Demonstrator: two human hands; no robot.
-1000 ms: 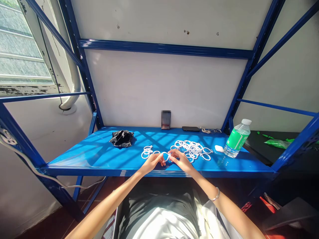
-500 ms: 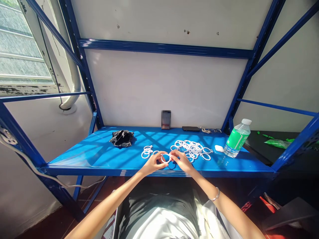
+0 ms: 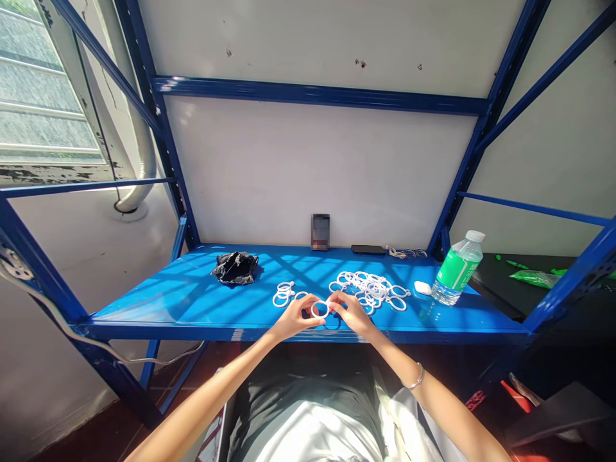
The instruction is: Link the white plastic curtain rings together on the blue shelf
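Between my two hands is a white ring (image 3: 319, 317), held up above the front edge of the blue table. My left hand (image 3: 299, 313) grips its left side between thumb and fingers. The fingertips of my right hand (image 3: 350, 311) are pinched at the ring's right side. A heap of white rings (image 3: 369, 286) lies on the table just beyond my right hand. To the left, a smaller group of white rings (image 3: 283, 294) lies beyond my left hand, which partly covers one of them.
A crumpled black plastic bag (image 3: 235, 267) lies at the left of the blue table (image 3: 163, 301). On the right stand a water bottle (image 3: 455, 271) and a small white case (image 3: 423, 288). A phone (image 3: 320, 232) leans upright at the back, near a flat black device (image 3: 368, 249) and a cable (image 3: 407, 253).
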